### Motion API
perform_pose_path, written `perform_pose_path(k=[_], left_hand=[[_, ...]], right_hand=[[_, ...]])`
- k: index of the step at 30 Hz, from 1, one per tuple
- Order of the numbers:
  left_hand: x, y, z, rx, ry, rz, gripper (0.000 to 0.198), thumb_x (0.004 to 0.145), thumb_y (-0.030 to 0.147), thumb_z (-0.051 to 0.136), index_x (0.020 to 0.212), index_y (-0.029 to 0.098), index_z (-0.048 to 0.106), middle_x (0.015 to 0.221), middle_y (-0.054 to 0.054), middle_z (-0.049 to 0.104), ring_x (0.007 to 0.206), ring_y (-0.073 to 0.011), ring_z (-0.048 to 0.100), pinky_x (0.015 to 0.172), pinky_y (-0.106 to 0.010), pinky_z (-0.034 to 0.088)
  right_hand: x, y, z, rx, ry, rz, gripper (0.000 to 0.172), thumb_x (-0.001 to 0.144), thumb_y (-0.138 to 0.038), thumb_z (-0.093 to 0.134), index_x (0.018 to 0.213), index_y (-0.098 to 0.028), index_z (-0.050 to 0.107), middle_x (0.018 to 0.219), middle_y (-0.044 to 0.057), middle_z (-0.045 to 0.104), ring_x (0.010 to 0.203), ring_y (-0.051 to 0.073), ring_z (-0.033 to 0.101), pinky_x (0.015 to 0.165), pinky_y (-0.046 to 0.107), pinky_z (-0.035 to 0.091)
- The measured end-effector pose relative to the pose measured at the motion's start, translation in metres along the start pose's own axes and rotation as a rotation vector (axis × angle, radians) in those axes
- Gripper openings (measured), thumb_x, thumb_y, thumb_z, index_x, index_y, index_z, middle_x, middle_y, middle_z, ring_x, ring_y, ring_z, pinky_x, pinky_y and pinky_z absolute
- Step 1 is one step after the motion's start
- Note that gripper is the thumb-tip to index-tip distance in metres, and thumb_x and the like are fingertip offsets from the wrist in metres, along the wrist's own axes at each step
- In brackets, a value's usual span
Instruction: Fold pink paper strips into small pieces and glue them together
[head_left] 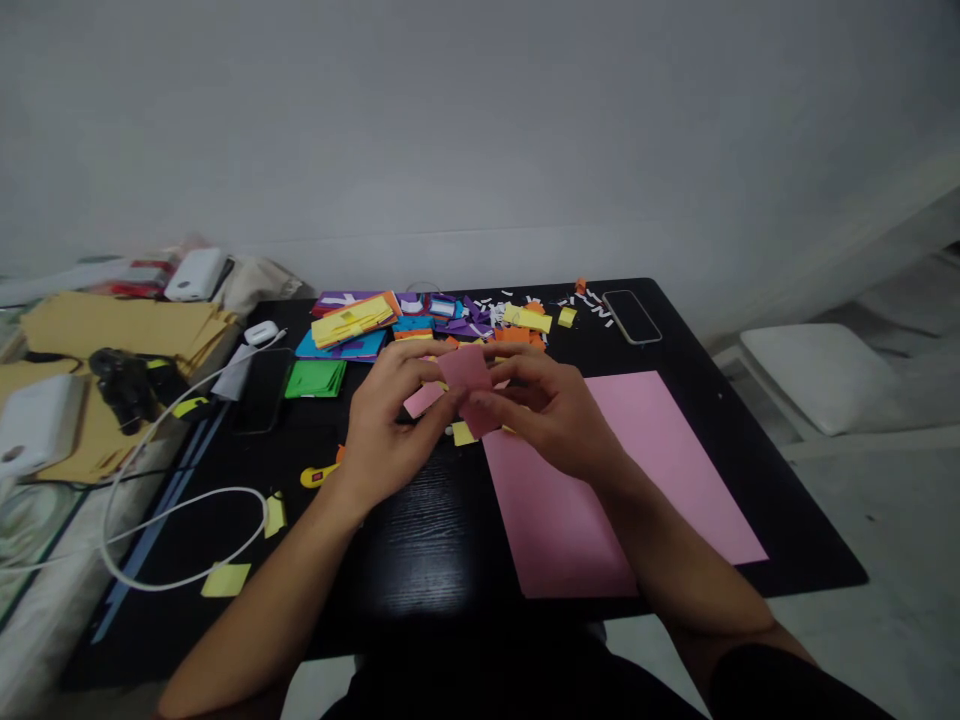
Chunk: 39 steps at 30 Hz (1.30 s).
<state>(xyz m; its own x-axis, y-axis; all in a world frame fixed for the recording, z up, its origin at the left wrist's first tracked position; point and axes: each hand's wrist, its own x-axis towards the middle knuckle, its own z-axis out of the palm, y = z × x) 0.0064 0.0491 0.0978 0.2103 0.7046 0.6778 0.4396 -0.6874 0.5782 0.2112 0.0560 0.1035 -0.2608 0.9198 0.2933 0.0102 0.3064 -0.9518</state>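
The left hand [394, 410] and right hand [555, 410] meet over the middle of the counter [420, 560], both grips clamped on a small pink paper [465, 370]. Each grip is narrow, no wider than the paper pinched in it: the thumbs press on the near face, their tips side by side, while the fingers curl round the far side and partly out of sight. The paper stands roughly upright, its long axis running up and down with a lean — the top end tips a little to the left and the lower end comes down toward the right, below the thumbs. Just under the left hand lies another pink piece [424, 400], and beside it a yellow scrap [463, 434]. A large pink sheet [682, 470] lies flat to the right, with the right forearm crossing above it. Beyond the fingers sit a stack of yellow strips [352, 320] and a scatter of white clippings [495, 312]; a phone [632, 317] lies at the far right. Out to the left are folded green paper [315, 378], a yellow cutter [319, 475] near the left wrist and — farther off — a looped white cable [225, 490].
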Motion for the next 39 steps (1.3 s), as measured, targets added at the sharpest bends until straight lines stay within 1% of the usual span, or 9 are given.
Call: perform_pose_path(k=[4, 9, 11, 13, 15, 20, 27, 34, 39], left_hand=[[-0.002, -0.001, -0.001, -0.122, 0.027, -0.096, 0.005, 0.1, 0.023, 0.072, 0.095, 0.024, 0.07, 0.113, -0.006, 0.074, 0.108, -0.0221, 0.069, 0.097, -0.042, 0.055], [-0.001, 0.001, -0.003, -0.228, 0.055, -0.223, 0.02, 0.102, 0.03, 0.069, 0.083, 0.022, 0.07, 0.098, -0.004, 0.074, 0.095, -0.0203, 0.069, 0.088, -0.037, 0.055], [0.0, 0.002, -0.004, -0.221, 0.011, -0.212, 0.019, 0.102, 0.033, 0.068, 0.087, 0.023, 0.072, 0.102, -0.005, 0.075, 0.098, -0.0215, 0.069, 0.091, -0.039, 0.055], [0.0, 0.003, -0.005, -0.227, -0.06, -0.203, 0.015, 0.101, 0.035, 0.069, 0.094, 0.023, 0.075, 0.104, -0.007, 0.076, 0.1, -0.0228, 0.07, 0.093, -0.04, 0.056], [0.0, 0.004, -0.005, -0.237, -0.095, -0.223, 0.012, 0.099, 0.035, 0.073, 0.096, 0.023, 0.075, 0.097, -0.006, 0.077, 0.094, -0.0218, 0.07, 0.086, -0.038, 0.057], [-0.002, 0.007, -0.003, -0.287, -0.062, -0.321, 0.005, 0.095, 0.025, 0.075, 0.093, 0.021, 0.075, 0.083, -0.001, 0.075, 0.072, -0.014, 0.067, 0.069, -0.027, 0.055], [-0.002, 0.009, -0.001, -0.312, -0.039, -0.357, 0.005, 0.093, 0.024, 0.077, 0.091, 0.019, 0.074, 0.08, 0.0, 0.074, 0.068, -0.0112, 0.064, 0.063, -0.022, 0.052], [-0.002, 0.009, 0.002, -0.332, -0.038, -0.38, 0.007, 0.091, 0.022, 0.076, 0.086, 0.02, 0.071, 0.073, 0.001, 0.067, 0.061, -0.0107, 0.056, 0.057, -0.022, 0.046], [-0.003, 0.007, 0.004, -0.345, 0.013, -0.358, 0.005, 0.091, 0.022, 0.076, 0.096, 0.022, 0.076, 0.081, 0.0, 0.071, 0.066, -0.0119, 0.061, 0.06, -0.023, 0.048]], right_hand=[[-0.002, -0.001, -0.003, -0.227, -0.057, -0.117, 0.014, 0.086, -0.037, 0.089, 0.093, -0.027, 0.081, 0.139, 0.007, 0.072, 0.13, 0.028, 0.068, 0.113, 0.05, 0.055], [-0.001, -0.003, -0.001, -0.238, -0.053, -0.176, 0.02, 0.086, -0.041, 0.089, 0.081, -0.025, 0.078, 0.139, 0.007, 0.073, 0.131, 0.028, 0.068, 0.117, 0.051, 0.051], [-0.001, -0.004, 0.001, -0.171, -0.028, -0.156, 0.023, 0.088, -0.043, 0.088, 0.078, -0.025, 0.078, 0.13, 0.007, 0.077, 0.123, 0.026, 0.071, 0.113, 0.048, 0.053], [0.0, -0.003, 0.002, -0.097, -0.009, -0.094, 0.024, 0.089, -0.047, 0.086, 0.08, -0.026, 0.078, 0.114, 0.006, 0.08, 0.108, 0.024, 0.075, 0.103, 0.044, 0.058], [0.0, -0.003, 0.003, -0.046, 0.007, -0.037, 0.025, 0.089, -0.049, 0.085, 0.083, -0.026, 0.079, 0.1, 0.005, 0.08, 0.096, 0.022, 0.075, 0.092, 0.041, 0.06], [-0.002, -0.003, 0.003, 0.034, 0.01, 0.053, 0.023, 0.088, -0.047, 0.086, 0.091, -0.024, 0.081, 0.087, 0.002, 0.079, 0.082, 0.018, 0.072, 0.076, 0.033, 0.059], [-0.002, -0.004, 0.006, 0.085, -0.005, 0.091, 0.021, 0.086, -0.039, 0.087, 0.092, -0.021, 0.078, 0.087, 0.002, 0.079, 0.079, 0.016, 0.072, 0.072, 0.028, 0.058], [-0.003, -0.001, 0.011, 0.079, 0.038, 0.035, 0.019, 0.088, -0.04, 0.084, 0.091, -0.023, 0.075, 0.088, 0.001, 0.078, 0.079, 0.016, 0.072, 0.073, 0.03, 0.06], [-0.004, 0.0, 0.015, 0.102, 0.07, 0.015, 0.014, 0.089, -0.035, 0.082, 0.091, -0.025, 0.073, 0.088, 0.0, 0.077, 0.082, 0.017, 0.073, 0.075, 0.031, 0.062]])
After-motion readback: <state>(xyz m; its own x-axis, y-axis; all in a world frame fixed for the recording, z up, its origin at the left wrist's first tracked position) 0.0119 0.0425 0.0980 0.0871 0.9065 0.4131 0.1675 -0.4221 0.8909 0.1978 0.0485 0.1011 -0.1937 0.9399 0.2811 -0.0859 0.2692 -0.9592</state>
